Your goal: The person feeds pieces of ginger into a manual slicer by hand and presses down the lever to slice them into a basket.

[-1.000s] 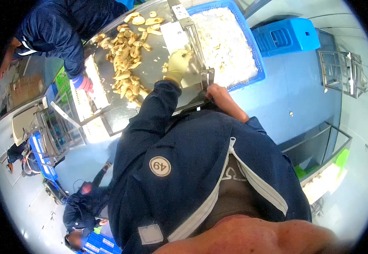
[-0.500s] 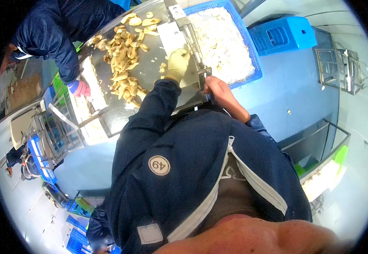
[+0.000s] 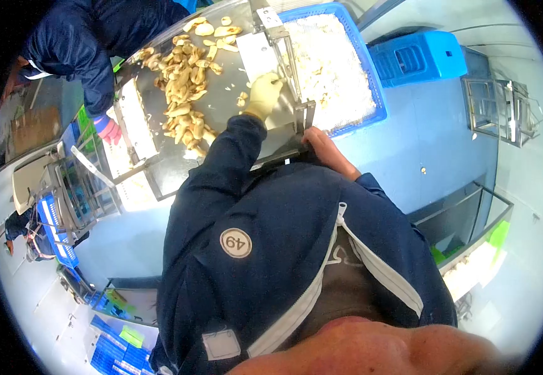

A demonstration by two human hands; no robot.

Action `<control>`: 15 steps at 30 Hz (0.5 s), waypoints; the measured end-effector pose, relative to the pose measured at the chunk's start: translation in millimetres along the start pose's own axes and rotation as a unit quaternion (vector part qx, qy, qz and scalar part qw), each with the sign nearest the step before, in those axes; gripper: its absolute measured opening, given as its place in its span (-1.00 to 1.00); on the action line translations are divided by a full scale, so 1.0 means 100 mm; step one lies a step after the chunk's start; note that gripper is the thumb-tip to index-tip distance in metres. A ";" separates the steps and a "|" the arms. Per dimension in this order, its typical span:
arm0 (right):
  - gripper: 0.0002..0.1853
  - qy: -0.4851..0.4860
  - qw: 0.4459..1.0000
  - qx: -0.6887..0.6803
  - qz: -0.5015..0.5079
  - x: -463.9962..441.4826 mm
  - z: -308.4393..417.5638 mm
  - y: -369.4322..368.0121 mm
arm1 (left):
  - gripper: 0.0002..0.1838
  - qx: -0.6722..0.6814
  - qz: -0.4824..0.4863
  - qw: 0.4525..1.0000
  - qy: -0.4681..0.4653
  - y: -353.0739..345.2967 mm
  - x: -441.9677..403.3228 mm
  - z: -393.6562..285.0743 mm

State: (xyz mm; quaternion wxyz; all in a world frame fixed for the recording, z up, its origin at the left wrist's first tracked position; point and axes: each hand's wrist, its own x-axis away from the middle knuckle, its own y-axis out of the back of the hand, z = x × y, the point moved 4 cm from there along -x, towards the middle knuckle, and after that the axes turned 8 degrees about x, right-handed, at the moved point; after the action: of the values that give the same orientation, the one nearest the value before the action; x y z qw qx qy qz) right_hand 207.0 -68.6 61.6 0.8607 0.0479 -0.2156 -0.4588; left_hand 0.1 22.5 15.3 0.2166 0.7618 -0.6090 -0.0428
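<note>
My left hand (image 3: 264, 95), in a pale yellow glove, is closed over the white board (image 3: 258, 57) beside a metal bar assembly (image 3: 289, 65); whatever its fingers hold is hidden. My bare right hand (image 3: 322, 145) is closed at the lower end of a dark metal handle (image 3: 305, 117), at the near right corner of the steel table (image 3: 222, 94). A pile of brownish-yellow pieces (image 3: 184, 87) lies on this table, left of my left hand, with a few small pieces (image 3: 242, 99) close to the glove. Right of the bar, a blue basket (image 3: 381, 111) holds pale sliced bits (image 3: 331, 69).
A co-worker in dark blue (image 3: 90, 56) stands at the upper left, one pink-gloved hand (image 3: 110, 132) by a white strip (image 3: 137, 122). A blue plastic stool (image 3: 421, 57) is at the upper right. Metal frames (image 3: 506, 109) stand farther right, and blue crates (image 3: 114, 347) lie lower left.
The co-worker's pink-gloved hand has moved left, off the white strip. The person at the lower left has mostly gone from view. My left hand stays by the bar; my right hand has shifted slightly.
</note>
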 end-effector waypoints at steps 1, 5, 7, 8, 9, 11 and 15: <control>-0.57 0.013 1.000 0.016 0.000 -0.01 -0.05 -0.01 | -0.72 0.012 -0.001 1.000 -0.003 -0.01 -0.02 0.03; -0.56 -0.086 0.995 -0.049 -0.005 0.05 0.58 0.19 | -0.75 0.070 0.009 0.995 0.068 -0.06 0.00 0.03; -0.56 -0.065 0.996 -0.051 0.011 -0.01 0.55 0.19 | -0.77 0.069 0.023 0.994 0.080 -0.08 -0.02 0.03; -0.56 -0.066 0.997 -0.033 0.011 0.00 0.37 0.12 | -0.79 0.048 0.034 0.997 0.056 -0.09 -0.07 0.14; -0.56 -0.044 0.999 -0.023 0.006 -0.01 0.18 0.06 | -0.80 0.026 0.044 0.998 0.032 -0.09 -0.10 0.20; -0.57 -0.010 1.000 -0.003 -0.007 0.01 -0.12 -0.03 | -0.83 0.026 0.025 0.999 0.027 -0.10 -0.09 0.21; -0.60 -0.085 0.995 -0.055 0.001 0.03 0.40 0.13 | -0.84 0.112 0.026 0.989 0.091 -0.06 -0.05 0.15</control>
State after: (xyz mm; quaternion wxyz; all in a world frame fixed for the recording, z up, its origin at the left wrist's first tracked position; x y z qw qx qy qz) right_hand 202.2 -58.9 102.8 0.8409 -0.0392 -0.2627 -0.4715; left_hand -0.5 23.9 -2.1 0.1857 0.7659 -0.6072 0.1011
